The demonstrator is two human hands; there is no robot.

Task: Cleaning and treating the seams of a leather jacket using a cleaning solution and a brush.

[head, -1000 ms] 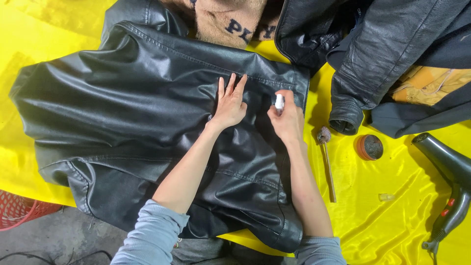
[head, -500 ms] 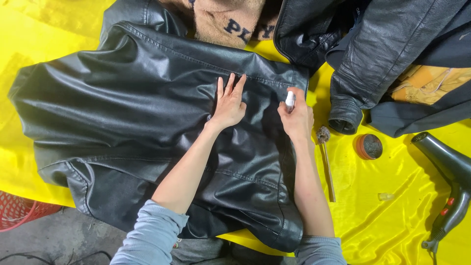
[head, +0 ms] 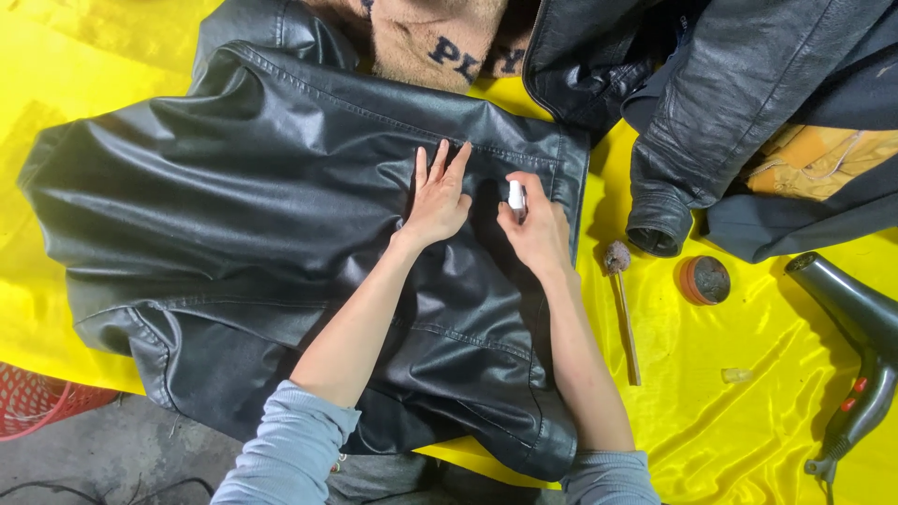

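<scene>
A black leather jacket (head: 243,196) lies spread flat on a yellow cloth (head: 748,421). My left hand (head: 438,198) presses flat on the jacket near its upper edge, fingers together and pointing away from me. Just to its right, my right hand (head: 538,232) holds a small white tube (head: 515,195) upright, its tip over the leather between the two hands.
A thin wooden dauber brush (head: 622,313) and a small round brown tin (head: 703,280) lie on the cloth right of the jacket. A grey hair dryer (head: 856,346) rests at the far right. More dark jackets (head: 730,84) are piled at the top right. A red basket (head: 37,407) sits on the floor at the lower left.
My right hand has shifted a little left with the white tube, closer to my left hand. The left hand stays pressed on the jacket.
</scene>
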